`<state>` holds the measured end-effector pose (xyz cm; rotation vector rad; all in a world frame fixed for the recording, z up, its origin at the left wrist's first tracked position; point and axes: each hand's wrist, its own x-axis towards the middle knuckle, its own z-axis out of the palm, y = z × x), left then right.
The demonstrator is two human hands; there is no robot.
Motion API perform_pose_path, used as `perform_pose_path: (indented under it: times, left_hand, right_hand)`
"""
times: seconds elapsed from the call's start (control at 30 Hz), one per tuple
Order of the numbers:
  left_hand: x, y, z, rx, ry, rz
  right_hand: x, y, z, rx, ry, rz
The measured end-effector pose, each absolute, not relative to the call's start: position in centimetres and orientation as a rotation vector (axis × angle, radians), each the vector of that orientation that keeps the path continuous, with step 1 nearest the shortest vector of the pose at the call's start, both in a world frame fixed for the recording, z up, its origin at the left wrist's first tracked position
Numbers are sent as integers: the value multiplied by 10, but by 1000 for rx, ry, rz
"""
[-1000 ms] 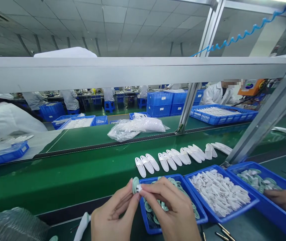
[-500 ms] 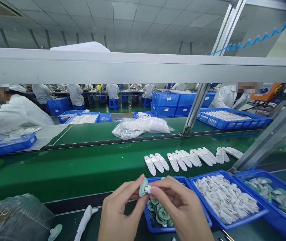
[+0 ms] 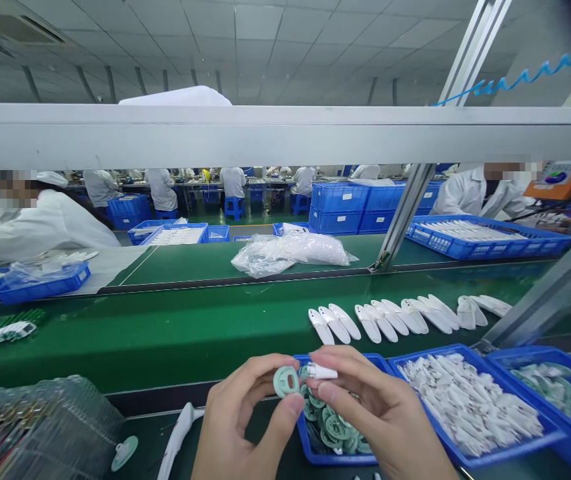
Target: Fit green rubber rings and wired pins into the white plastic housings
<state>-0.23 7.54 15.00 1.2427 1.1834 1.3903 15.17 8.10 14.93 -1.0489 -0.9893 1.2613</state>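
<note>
Between the thumb and fingers of my left hand [image 3: 248, 417] is a round pale-green plastic ring [image 3: 286, 381], its slotted face turned towards me. My right hand [image 3: 380, 413] pinches a small white plastic piece [image 3: 321, 371] with a pronged end pointing left. A short gap separates the two parts. Behind and below my hands stands a blue bin [image 3: 323, 460] of similar green rings [image 3: 335, 427]. Left of my hands lie a white handle-shaped part [image 3: 178, 440] and a loose green disc [image 3: 125, 453].
Right of my hands, blue bins hold small white pieces [image 3: 470, 400] and green-and-white parts [image 3: 560, 393]. White oval parts [image 3: 380, 320] lie in a row on the green conveyor belt [image 3: 165, 340]. A clear plastic stack [image 3: 40, 427] stands at left. A slanted metal post [image 3: 550, 287] rises at right.
The white piece and the green ring, together before, are now apart. The ring has turned its face towards me. The view has shifted slightly left.
</note>
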Motion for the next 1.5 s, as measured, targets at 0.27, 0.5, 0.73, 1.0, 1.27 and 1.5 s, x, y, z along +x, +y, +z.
perform_pose_path:
  times: [0.27, 0.5, 0.73, 1.0, 1.27, 1.5]
  left_hand:
    - [-2, 82, 147, 1121, 947, 1375]
    - [-3, 83, 146, 908, 892, 1377]
    - [-3, 81, 149, 1035, 891, 1361]
    - [-4, 77, 148, 1474, 980, 1525]
    - [-3, 77, 142, 1617, 1032, 1618]
    - [0, 76, 148, 1042, 896, 1456]
  right_hand:
    - [144, 77, 148, -1045, -995, 1158]
    - [148, 79, 140, -1031, -1134, 1043]
    - [154, 77, 132, -1053, -1296, 900]
    - [159, 74, 137, -995, -1521, 654]
    - [149, 69, 141, -937, -1369, 755]
    - [161, 74, 147, -1018, -1443, 573]
